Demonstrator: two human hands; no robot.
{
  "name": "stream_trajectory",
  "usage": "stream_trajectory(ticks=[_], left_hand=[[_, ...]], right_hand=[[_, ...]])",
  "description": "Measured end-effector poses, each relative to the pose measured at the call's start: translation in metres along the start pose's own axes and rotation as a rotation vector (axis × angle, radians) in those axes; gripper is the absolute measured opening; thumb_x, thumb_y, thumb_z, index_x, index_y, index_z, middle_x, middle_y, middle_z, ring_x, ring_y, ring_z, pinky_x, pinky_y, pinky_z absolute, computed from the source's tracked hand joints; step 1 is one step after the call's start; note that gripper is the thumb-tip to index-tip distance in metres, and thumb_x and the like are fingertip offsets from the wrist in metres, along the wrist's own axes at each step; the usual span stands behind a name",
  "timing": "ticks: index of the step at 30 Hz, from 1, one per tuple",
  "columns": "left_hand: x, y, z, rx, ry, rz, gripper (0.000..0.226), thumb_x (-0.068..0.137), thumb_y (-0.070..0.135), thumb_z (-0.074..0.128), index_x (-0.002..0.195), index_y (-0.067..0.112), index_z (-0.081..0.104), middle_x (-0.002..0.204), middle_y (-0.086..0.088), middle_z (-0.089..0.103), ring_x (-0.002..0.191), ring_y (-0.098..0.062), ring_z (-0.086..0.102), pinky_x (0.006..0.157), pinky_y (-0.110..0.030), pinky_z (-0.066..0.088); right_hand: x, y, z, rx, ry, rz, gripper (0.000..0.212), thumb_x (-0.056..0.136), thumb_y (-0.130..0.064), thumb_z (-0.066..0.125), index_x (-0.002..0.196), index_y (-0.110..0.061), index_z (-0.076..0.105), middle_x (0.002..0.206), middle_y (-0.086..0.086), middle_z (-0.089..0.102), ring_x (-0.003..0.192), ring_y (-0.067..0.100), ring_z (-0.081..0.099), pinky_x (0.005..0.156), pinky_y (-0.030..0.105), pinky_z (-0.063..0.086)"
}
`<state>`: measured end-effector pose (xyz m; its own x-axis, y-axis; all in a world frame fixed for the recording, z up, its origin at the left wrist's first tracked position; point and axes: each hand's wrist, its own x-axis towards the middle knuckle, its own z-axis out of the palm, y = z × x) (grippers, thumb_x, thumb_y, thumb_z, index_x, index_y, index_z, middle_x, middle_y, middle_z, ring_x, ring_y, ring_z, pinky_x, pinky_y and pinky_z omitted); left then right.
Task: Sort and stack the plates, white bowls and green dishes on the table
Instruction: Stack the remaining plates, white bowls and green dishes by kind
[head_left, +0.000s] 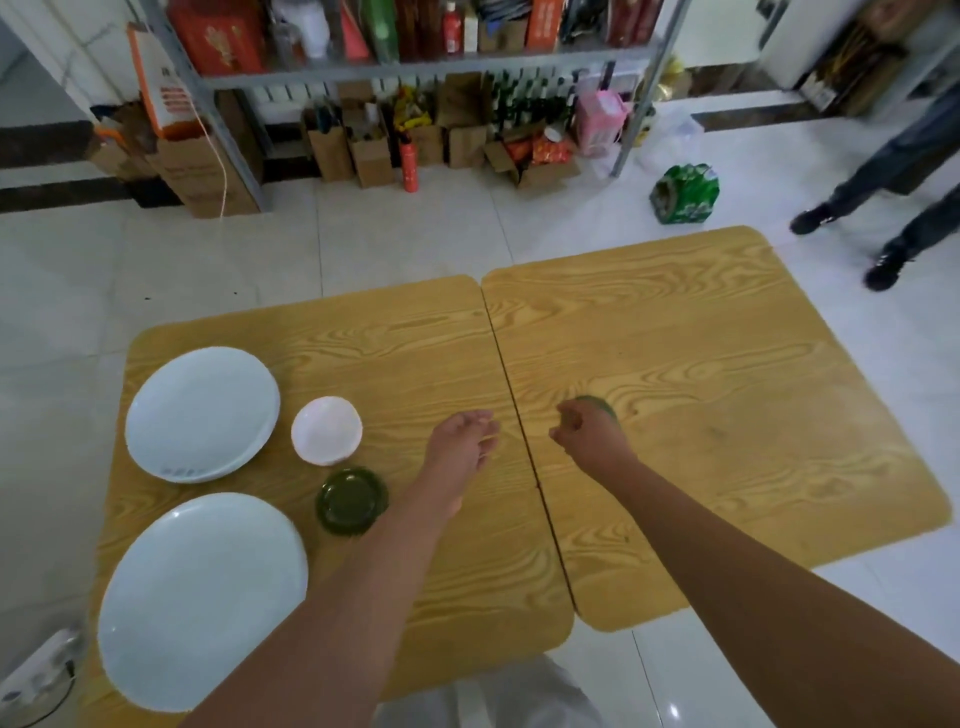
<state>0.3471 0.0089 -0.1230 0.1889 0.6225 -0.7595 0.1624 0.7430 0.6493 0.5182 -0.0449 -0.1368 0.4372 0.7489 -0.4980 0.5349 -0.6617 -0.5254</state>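
The right hand (587, 434) curls over a green dish (598, 403) that is mostly hidden beyond its knuckles. The left hand (462, 441) hangs just beside it, fingers loose, holding nothing. Left of that hand sit a second dish (352, 501), a bowl (326, 430) and two plates (202, 413). The dish looks like glass: small, stiff, slick and breakable. It is probably best pinched across the rim.

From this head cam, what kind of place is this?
Likely a shop or restaurant storeroom: metal shelving packed with bottles and boxes, cardboard cartons on the tiled floor, a wooden table.
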Motion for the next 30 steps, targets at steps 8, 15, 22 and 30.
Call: stream_trajectory(ticks=[8,15,22,30], left_hand=[[0.021,-0.004,0.055,0.05,-0.006,-0.006,0.018,0.098,0.009,0.053,0.113,0.011,0.063,0.101,-0.005,0.068,0.075,-0.011,0.061,0.061,-0.023,0.041],[0.048,-0.006,0.082,0.066,0.023,-0.036,0.021,0.1,0.015,0.05,0.112,0.016,0.066,0.105,-0.001,0.072,0.082,-0.011,0.066,0.068,-0.023,0.048],[0.061,-0.016,0.08,0.083,0.044,-0.007,0.017,0.1,0.018,0.05,0.108,0.02,0.065,0.109,-0.001,0.072,0.094,-0.015,0.067,0.082,-0.031,0.05],[0.061,-0.019,0.077,0.073,0.068,-0.009,0.017,0.1,0.015,0.049,0.108,0.017,0.064,0.104,-0.002,0.072,0.087,-0.016,0.066,0.068,-0.026,0.046]], right_hand=[[0.041,0.034,-0.034,-0.189,-0.025,0.018,0.039,0.093,-0.015,0.052,0.131,-0.014,0.053,0.125,0.016,0.052,0.114,0.037,0.055,0.093,0.042,0.049],[0.07,0.043,-0.027,-0.408,-0.117,0.031,0.043,0.093,-0.026,0.058,0.133,-0.016,0.046,0.133,0.013,0.042,0.123,0.039,0.045,0.093,0.047,0.049],[0.082,0.039,-0.005,-0.729,-0.164,0.014,0.053,0.095,-0.03,0.055,0.139,-0.008,0.038,0.14,0.017,0.037,0.125,0.037,0.045,0.096,0.039,0.045],[0.098,0.038,0.028,-0.887,-0.262,0.068,0.073,0.091,-0.021,0.059,0.145,0.014,0.024,0.139,0.041,0.031,0.114,0.05,0.056,0.071,0.046,0.06]])
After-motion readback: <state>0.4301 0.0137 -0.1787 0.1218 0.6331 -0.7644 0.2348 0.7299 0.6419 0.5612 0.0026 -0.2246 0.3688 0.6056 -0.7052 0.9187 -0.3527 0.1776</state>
